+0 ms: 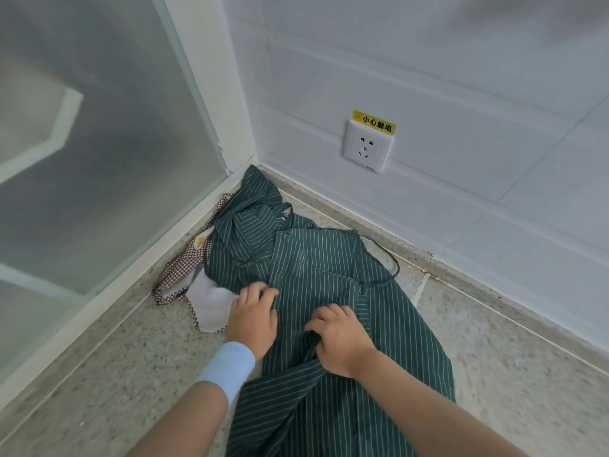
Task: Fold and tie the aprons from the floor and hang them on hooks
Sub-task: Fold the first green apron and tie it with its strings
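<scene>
Furthest left of the fingers stands a frosted glass door panel [99,159] in a white frame, meeting the speckled grey stone floor [115,374]. Just left of the left fingertips lies a crumpled brown-and-white checked apron [179,272] with a white terry patch, partly tucked under the other cloth.

The left hand [253,316], with a light blue wristband [227,367] behind it, has its fingers bent down over the near left edge of the dark green striped apron [313,265] and appears to clutch that edge. Just to its right, the right hand [339,341] has fingers and thumb curled round a bunched fold in the middle of the same apron, gripping it.

The dark green striped apron lies directly under both sets of fingers. Its long axis runs from the wall corner beyond the left fingertips, between the hands, and on toward the person. Most of the loose cloth therefore lies ahead of and behind the fingers rather than to their sides. Its thin dark strap loop [389,262] lies beyond and to the right of the right fingertips, nearer that hand. By that, the right hand looks better placed to gather the tie, and the left to steady the body for folding.

Further right, on the white tiled wall [461,94], sit a white wall socket [367,148] and a yellow warning label [374,122]. No hooks are in view.
</scene>
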The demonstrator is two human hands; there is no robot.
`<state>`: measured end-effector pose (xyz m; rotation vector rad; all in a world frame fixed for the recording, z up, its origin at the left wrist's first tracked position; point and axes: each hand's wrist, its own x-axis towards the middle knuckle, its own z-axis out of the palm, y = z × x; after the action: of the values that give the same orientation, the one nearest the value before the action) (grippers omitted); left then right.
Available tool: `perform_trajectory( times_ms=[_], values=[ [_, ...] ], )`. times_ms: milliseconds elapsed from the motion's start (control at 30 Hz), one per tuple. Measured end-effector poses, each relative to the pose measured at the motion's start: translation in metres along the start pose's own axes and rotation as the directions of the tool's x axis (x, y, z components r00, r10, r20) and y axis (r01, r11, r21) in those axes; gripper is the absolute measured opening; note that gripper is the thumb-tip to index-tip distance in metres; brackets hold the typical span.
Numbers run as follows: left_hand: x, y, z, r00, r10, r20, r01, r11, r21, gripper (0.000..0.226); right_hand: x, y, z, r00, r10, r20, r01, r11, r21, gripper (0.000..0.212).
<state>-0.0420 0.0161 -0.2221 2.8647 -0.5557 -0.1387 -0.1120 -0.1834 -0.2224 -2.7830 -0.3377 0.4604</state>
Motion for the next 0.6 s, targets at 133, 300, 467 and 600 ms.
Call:
perform_trajectory(
  times_ms=[133,300,467,600],
  values=[
    [-0.044,0.001,0.002,0.948,-0.111,0.297,0.193,0.945,-0.263,0.021,-0.019,-0.021,0.006,0.993,-0.046,0.105,0.047,0.999,-0.006,0.059],
    [-0.092,-0.019,-0.010,0.646,-0.102,0.757,0.308,0.942,-0.136,0.056,-0.032,-0.045,0.003,0.969,0.005,0.247,0.020,0.995,-0.097,0.056],
    [-0.118,-0.024,-0.044,0.553,-0.020,0.833,0.237,0.962,-0.134,0.035,-0.049,-0.057,-0.008,0.972,0.038,0.234,-0.019,0.996,-0.084,0.028],
    [-0.136,0.013,-0.073,0.731,0.085,0.677,0.305,0.847,-0.436,0.015,-0.076,-0.067,-0.014,0.970,0.117,0.212,-0.121,0.993,0.006,0.024]
  ],
)
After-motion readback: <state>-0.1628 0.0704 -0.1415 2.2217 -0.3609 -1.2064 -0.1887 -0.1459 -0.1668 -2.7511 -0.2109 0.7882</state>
